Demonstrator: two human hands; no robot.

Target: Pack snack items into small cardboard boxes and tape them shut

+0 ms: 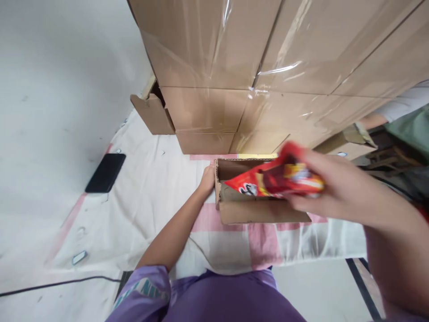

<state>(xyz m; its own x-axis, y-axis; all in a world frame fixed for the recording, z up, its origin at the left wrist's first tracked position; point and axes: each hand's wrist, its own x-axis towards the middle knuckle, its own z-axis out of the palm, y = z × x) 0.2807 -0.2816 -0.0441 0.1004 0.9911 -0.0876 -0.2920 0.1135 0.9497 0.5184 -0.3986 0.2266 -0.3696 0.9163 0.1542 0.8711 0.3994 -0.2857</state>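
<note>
Both arms (177,223) extend; right hand (330,185) pinches a red packet (271,180) over the box (261,212); left hand (207,180) touches its end, grip unclear.

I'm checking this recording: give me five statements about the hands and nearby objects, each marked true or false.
1. The right hand holds a packet. True.
2. The packet is mostly green. False: mostly red.
3. A dark phone lies on the cloth. True.
4. The left hand is on the phone. False: it is against the left end of the open carton.
5. Clear tape shows on the large boxes. True.
</note>
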